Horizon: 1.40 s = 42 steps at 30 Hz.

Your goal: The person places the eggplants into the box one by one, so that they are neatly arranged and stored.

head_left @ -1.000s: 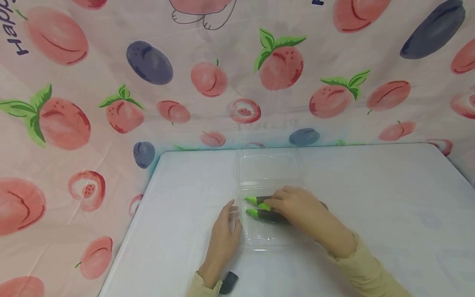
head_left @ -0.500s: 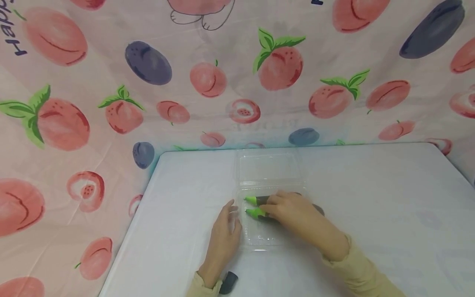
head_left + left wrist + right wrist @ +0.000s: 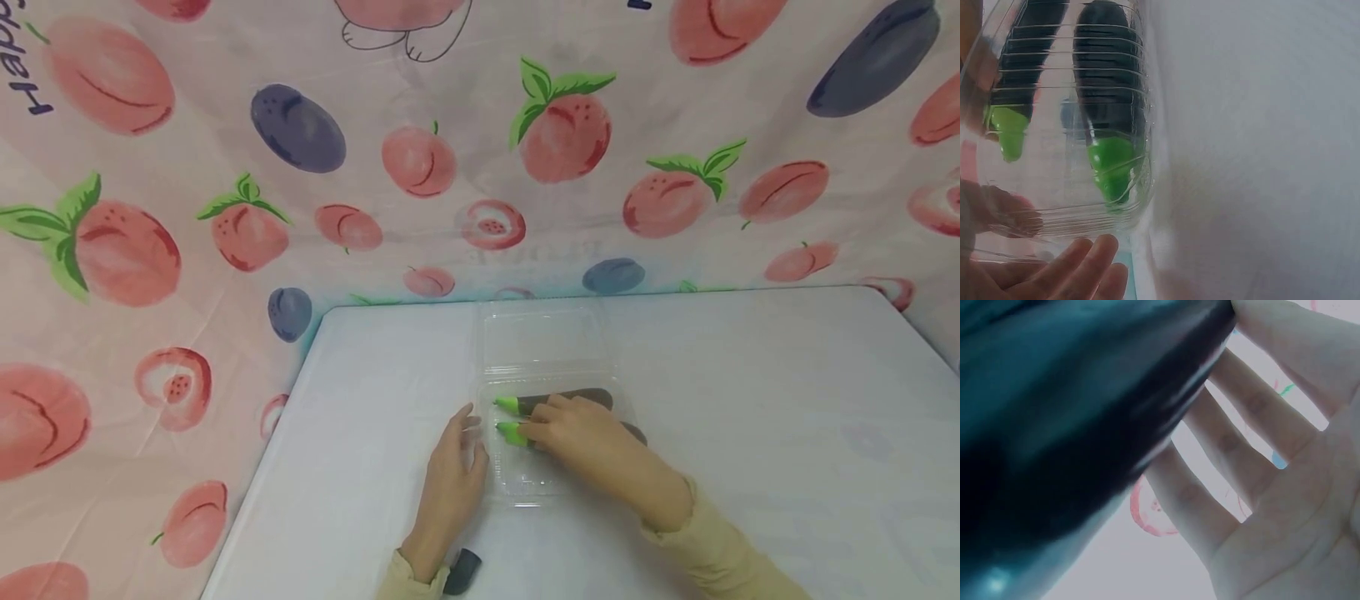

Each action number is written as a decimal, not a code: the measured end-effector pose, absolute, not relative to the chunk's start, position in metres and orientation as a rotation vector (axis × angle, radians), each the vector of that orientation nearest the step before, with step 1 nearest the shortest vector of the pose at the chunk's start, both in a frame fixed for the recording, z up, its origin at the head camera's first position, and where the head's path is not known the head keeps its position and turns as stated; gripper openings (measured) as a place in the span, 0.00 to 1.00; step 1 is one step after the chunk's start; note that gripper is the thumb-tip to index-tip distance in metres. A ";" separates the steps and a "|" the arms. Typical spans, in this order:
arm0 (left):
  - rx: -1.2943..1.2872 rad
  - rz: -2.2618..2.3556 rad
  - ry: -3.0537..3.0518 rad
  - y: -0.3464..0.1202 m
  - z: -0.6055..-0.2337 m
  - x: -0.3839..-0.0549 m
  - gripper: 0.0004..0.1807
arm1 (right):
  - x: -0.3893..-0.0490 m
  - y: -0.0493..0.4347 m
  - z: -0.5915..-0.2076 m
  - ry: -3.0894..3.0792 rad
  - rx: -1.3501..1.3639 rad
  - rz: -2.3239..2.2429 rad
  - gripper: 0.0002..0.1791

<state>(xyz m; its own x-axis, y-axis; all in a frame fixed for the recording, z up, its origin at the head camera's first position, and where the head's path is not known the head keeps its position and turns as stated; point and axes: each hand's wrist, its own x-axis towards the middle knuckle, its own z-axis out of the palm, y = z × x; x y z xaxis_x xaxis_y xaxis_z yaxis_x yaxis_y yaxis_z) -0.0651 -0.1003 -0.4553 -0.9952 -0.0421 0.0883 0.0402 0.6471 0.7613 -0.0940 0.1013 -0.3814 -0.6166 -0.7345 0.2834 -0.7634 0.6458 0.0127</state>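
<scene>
A small toy-like eggplant (image 3: 1079, 431) with a green cap fills much of the right wrist view. My right hand (image 3: 581, 437) pinches it over the clear plastic box (image 3: 525, 483); its dark rounded end (image 3: 635, 432) shows past the hand. Another eggplant (image 3: 588, 398) lies along the back of the box, cap to the left. A second green tip (image 3: 504, 427) shows in front of it, overlapped by the held one. In the left wrist view the held eggplant (image 3: 1010, 128) appears through the box wall. My left hand (image 3: 453, 471) rests beside the box's left edge, fingers extended.
The box's clear lid (image 3: 547, 337) lies folded back toward the rear edge of the white table (image 3: 750, 400). A cloth (image 3: 487, 175) printed with fruit hangs behind. A small dark object (image 3: 462, 572) sits at my left cuff.
My right hand has shifted left and nearer to me with its eggplant, uncovering more of the eggplant at the back of the box. The left hand stays where it was.
</scene>
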 end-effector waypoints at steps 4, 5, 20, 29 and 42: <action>0.002 -1.275 -2.768 -0.100 -0.455 -0.065 0.28 | -0.094 0.100 -0.385 -2.598 1.209 0.139 0.13; 0.000 -1.274 -2.768 -0.100 -0.455 -0.066 0.28 | -0.094 0.099 -0.386 -2.596 1.212 0.127 0.13; -0.006 -1.279 -2.762 -0.102 -0.457 -0.065 0.27 | -0.091 0.094 -0.392 -2.659 1.243 0.072 0.15; -0.017 -1.292 -2.750 -0.103 -0.459 -0.066 0.27 | -0.090 0.092 -0.391 -2.646 1.260 0.074 0.14; -0.017 -1.270 -2.754 -0.102 -0.456 -0.065 0.27 | -0.088 0.088 -0.390 -2.726 1.262 0.161 0.09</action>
